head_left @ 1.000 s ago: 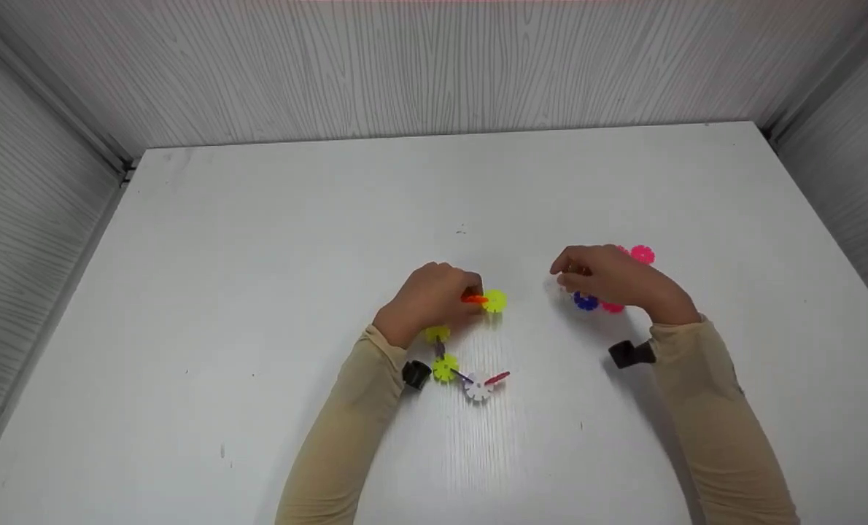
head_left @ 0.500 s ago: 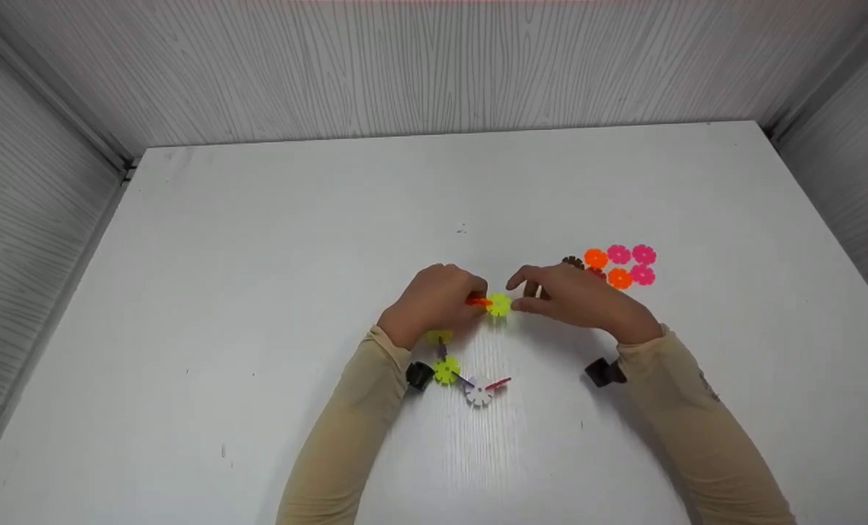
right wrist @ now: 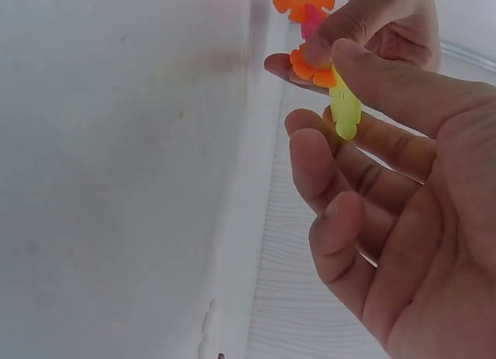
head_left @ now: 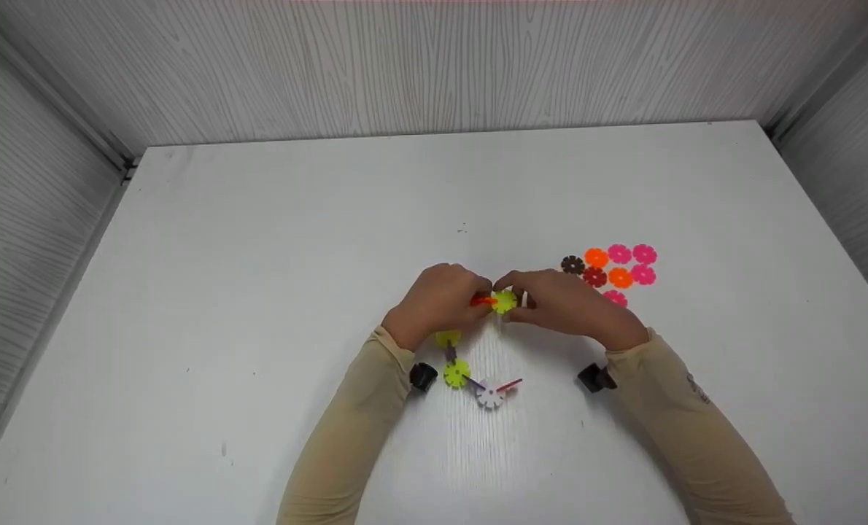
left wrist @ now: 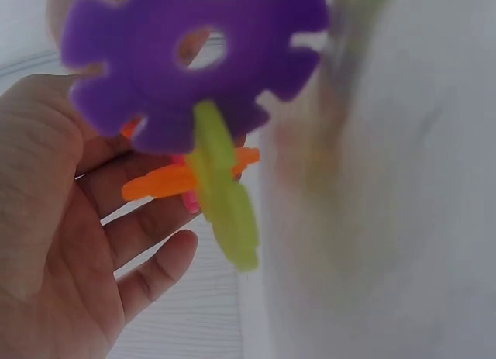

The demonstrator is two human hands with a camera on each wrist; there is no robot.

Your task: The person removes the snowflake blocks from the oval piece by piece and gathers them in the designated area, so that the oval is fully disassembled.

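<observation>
My left hand [head_left: 440,300] pinches an orange notched disc [head_left: 482,300] near the middle of the table. Slotted to its right end is a yellow notched disc [head_left: 504,301], which my right hand [head_left: 562,306] pinches between thumb and fingers. These belong to a chain of interlocking discs that curves round below the left hand. Along it run a yellow-green disc [head_left: 456,373], a white disc [head_left: 490,396] and a red disc [head_left: 510,384] seen on edge. Close to the left wrist view looms a purple disc [left wrist: 147,49]. A pink piece [right wrist: 310,19] shows in the right wrist view.
Loose flat discs lie beyond the right hand: a brown disc [head_left: 572,265], a dark red disc [head_left: 594,277], an orange disc [head_left: 596,257] and several pink discs [head_left: 645,254]. The white table [head_left: 295,219] meets a wood-grain panel [head_left: 434,65] at the back.
From over the loose discs, my right hand has come left, empty, and now pinches the yellow disc. My left hand and the chain have shifted slightly right.
</observation>
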